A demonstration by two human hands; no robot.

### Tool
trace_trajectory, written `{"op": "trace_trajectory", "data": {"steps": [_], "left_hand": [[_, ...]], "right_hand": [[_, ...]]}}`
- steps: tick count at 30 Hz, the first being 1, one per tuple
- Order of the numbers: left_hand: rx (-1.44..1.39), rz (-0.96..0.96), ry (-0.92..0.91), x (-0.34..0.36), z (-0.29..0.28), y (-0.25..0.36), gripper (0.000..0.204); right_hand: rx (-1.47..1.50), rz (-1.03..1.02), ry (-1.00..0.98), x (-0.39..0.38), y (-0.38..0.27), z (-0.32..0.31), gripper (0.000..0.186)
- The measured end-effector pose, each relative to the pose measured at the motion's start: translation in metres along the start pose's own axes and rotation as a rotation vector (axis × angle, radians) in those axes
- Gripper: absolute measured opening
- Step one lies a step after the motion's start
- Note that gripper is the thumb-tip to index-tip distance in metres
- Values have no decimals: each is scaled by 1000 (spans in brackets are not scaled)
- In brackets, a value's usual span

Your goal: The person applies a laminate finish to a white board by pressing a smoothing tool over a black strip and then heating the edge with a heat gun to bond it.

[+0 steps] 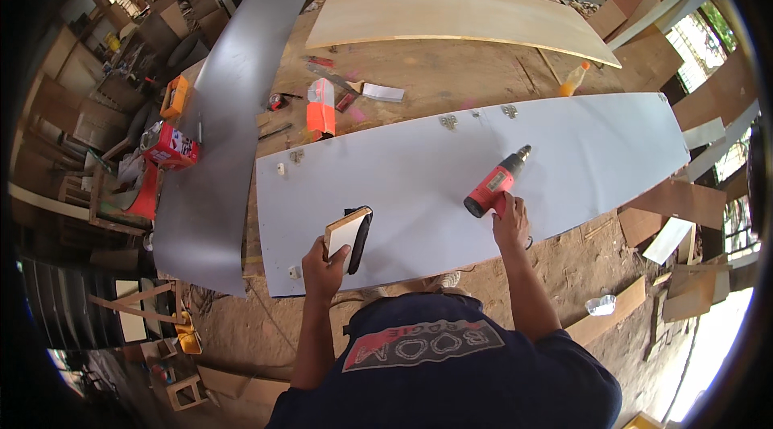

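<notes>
Gripping the red heat gun (493,189) centre-right is the right hand (512,224); the left hand (324,270) is clasping a block (346,234). Mid-frame, the white panel (419,195) is lying mostly flat, slightly rippling rightward, perhaps unfinished.

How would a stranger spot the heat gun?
Find the big pale grey panel at centre. Near its middle, the right hand grips the heat gun. Unlike the white-faced block in the left hand, it's red with a silvery nozzle.

Smooth satin panel (419,187), plastic heat gun (493,184), wood-edged block (345,234)
</notes>
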State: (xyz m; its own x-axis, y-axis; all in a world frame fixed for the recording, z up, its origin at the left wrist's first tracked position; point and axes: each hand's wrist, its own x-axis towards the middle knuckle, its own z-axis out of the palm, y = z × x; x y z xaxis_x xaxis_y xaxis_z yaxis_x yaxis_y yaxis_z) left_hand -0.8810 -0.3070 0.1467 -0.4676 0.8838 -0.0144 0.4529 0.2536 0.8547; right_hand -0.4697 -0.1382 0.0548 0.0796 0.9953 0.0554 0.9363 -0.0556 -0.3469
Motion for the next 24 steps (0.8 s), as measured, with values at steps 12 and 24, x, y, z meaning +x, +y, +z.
{"op": "trace_trajectory", "data": {"steps": [12,24], "left_hand": [[-898,-527,36,6,55,-23,36],[-1037,-879,-270,-41,66,-77,55]], "right_hand": [[150,-279,73,-28,-36,-11,90],[98,-816,-368,-108,-145,40,62]]}}
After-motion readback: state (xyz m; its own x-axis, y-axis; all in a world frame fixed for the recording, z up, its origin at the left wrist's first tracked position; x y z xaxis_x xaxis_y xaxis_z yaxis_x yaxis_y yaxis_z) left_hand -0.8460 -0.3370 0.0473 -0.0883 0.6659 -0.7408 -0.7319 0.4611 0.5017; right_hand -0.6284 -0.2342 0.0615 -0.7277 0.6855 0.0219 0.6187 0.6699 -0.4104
